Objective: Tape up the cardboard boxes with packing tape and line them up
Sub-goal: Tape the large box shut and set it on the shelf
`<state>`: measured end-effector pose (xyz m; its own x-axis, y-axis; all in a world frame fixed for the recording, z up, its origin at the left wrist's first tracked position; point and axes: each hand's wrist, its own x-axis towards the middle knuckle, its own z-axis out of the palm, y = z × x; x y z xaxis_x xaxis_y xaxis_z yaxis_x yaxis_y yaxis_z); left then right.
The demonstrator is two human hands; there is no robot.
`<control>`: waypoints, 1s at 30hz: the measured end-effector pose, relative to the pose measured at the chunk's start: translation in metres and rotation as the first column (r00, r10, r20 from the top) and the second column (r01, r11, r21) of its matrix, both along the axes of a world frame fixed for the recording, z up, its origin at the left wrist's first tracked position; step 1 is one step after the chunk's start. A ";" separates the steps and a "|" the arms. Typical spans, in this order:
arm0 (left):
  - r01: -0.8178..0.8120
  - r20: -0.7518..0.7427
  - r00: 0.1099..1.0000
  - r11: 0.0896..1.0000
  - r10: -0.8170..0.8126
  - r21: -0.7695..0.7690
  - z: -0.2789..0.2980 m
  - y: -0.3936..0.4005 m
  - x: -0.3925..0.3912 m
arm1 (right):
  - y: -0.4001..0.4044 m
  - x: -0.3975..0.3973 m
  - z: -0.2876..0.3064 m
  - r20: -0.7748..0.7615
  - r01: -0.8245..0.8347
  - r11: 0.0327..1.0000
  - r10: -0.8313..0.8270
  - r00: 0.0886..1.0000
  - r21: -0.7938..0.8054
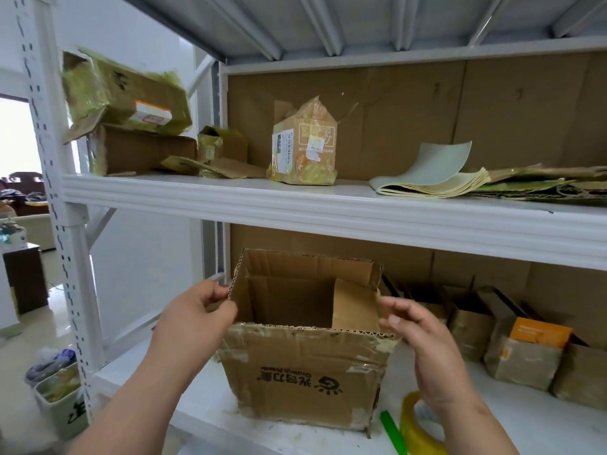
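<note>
An open cardboard box [305,366] stands on a white shelf [203,399]. The left hand [197,310] pinches its left flap; the right hand [423,339], fingers loosely curled, touches its right edge. A tape roll [417,425] lies just right of the box.

This looks like a storeroom or packing corner inside a home. White metal racking [328,208] with slotted uprights [49,159] fills the view, its shelves backed with cardboard sheets [427,110] and loaded with worn, taped boxes [131,93] at the left end, flattened cardboard [542,182] and a stack of paper [433,178] toward the right end, and a row of small cartons [525,349] along the back of the lower shelf. Past the rack's left edge a doorway [16,175] opens onto a room with dark wooden furniture [26,277] and a glossy tiled floor, and a bin [59,399] sits by the rack's foot.
</note>
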<state>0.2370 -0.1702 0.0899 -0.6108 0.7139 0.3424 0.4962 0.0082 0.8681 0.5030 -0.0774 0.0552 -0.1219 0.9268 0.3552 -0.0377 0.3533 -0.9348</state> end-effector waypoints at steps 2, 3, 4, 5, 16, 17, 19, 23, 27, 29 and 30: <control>-0.008 -0.065 0.998 1.000 0.007 -0.010 0.002 -0.003 0.005 | 0.010 0.000 0.011 0.111 0.012 1.000 -0.013 0.994 0.013; -0.005 -0.083 0.997 1.000 0.004 -0.013 0.003 -0.003 0.006 | 0.014 -0.001 0.016 0.150 0.006 1.000 -0.009 0.989 0.021; -0.006 -0.089 0.996 1.000 0.004 -0.020 0.004 -0.005 0.008 | 0.018 -0.002 0.020 0.178 -0.006 1.000 0.001 0.984 0.025; -0.005 -0.092 0.996 1.000 0.003 -0.018 0.003 -0.005 0.007 | 0.022 -0.003 0.023 0.203 -0.015 0.999 0.008 0.979 0.035; 0.003 -0.106 0.994 1.000 -0.001 0.018 -0.001 -0.008 0.007 | 0.043 -0.014 0.031 0.376 -0.007 0.999 -0.013 0.926 0.050; 0.007 -0.107 0.994 0.999 -0.002 0.045 -0.001 -0.009 0.007 | 0.046 -0.015 0.032 0.393 0.014 0.998 -0.034 0.919 0.054; 0.029 -0.120 0.993 0.996 -0.018 0.086 0.000 -0.013 0.012 | 0.050 -0.017 0.034 0.424 0.051 0.997 -0.070 0.903 0.056; 0.036 -0.193 0.981 0.984 -0.002 0.174 -0.006 -0.012 0.016 | 0.059 -0.019 0.034 0.431 0.106 0.994 -0.111 0.896 0.036; 0.023 -0.103 0.995 0.950 0.010 0.312 -0.017 -0.011 0.014 | 0.063 -0.014 0.029 0.293 0.114 0.989 -0.081 0.953 -0.098; 0.079 -0.101 0.993 0.959 -0.053 0.272 -0.015 -0.008 0.012 | 0.061 -0.016 0.021 0.271 0.086 0.993 -0.060 0.961 -0.085; 0.120 -0.100 0.990 0.968 -0.100 0.221 -0.012 -0.007 0.012 | 0.059 -0.018 0.017 0.246 0.064 0.993 -0.039 0.968 -0.097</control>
